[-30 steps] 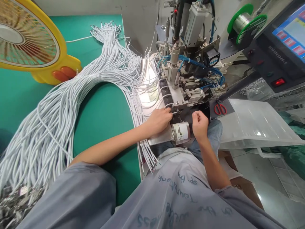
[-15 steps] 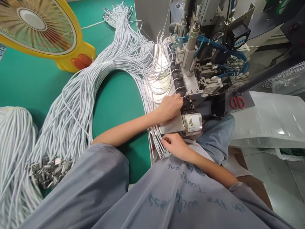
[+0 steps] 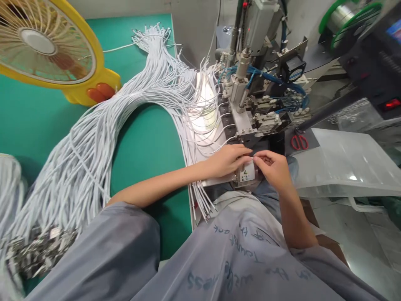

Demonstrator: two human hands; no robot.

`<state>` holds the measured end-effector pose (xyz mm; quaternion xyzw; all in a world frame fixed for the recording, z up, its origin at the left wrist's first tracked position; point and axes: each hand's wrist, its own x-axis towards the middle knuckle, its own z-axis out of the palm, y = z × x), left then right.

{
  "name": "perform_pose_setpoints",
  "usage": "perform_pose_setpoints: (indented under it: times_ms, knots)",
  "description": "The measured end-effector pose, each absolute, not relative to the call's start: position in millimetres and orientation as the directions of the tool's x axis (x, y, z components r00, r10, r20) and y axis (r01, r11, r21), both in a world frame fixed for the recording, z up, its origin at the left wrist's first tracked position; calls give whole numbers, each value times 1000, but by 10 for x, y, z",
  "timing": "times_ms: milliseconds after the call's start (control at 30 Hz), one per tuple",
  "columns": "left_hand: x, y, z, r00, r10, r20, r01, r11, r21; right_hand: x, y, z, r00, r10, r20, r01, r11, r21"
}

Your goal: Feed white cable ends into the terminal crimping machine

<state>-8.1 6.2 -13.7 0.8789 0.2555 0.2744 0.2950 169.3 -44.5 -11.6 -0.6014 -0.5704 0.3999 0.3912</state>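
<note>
My left hand (image 3: 227, 161) and my right hand (image 3: 272, 165) meet fingertip to fingertip in front of the machine (image 3: 250, 104), just above a small metal cylinder with a white label (image 3: 247, 172). Both hands pinch a thin white cable end between them. A thick bundle of white cables (image 3: 94, 142) sweeps over the green table (image 3: 147, 146) from the left and ends in loose tips by my left forearm. More cable ends loop under the lamp-lit area (image 3: 203, 113) beside the machine's clamps.
A yellow fan (image 3: 46, 54) stands at the back left. Red-handled scissors (image 3: 299, 142) lie on the machine base at the right, beside a clear plastic tray (image 3: 344, 163). Metal connectors (image 3: 37, 251) cluster at the lower left. A solder spool (image 3: 347, 16) sits top right.
My right hand has come up from the cable ends by my lap to the machine front, meeting my left hand. My left hand shifted slightly right; the camera view tilted.
</note>
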Motion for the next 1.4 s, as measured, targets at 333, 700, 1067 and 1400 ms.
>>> perform_pose_setpoints:
  times_ms: [333,700,1067,1400]
  knots:
    - [-105,141,-89,618,667,415,240,-664,709,1454,-244,-257,110,993,-35,-200,-12,-980]
    - [-99,139,-85,584,669,460,219,-676,704,1505,-257,-167,117,984,134,62,127,-990]
    - [-145,152,-153,657,563,502,409,-825,390,1513,-261,-69,67,989,135,381,100,-919]
    - [-103,142,-105,532,717,451,199,-623,756,1405,-213,-261,200,963,179,78,166,-983]
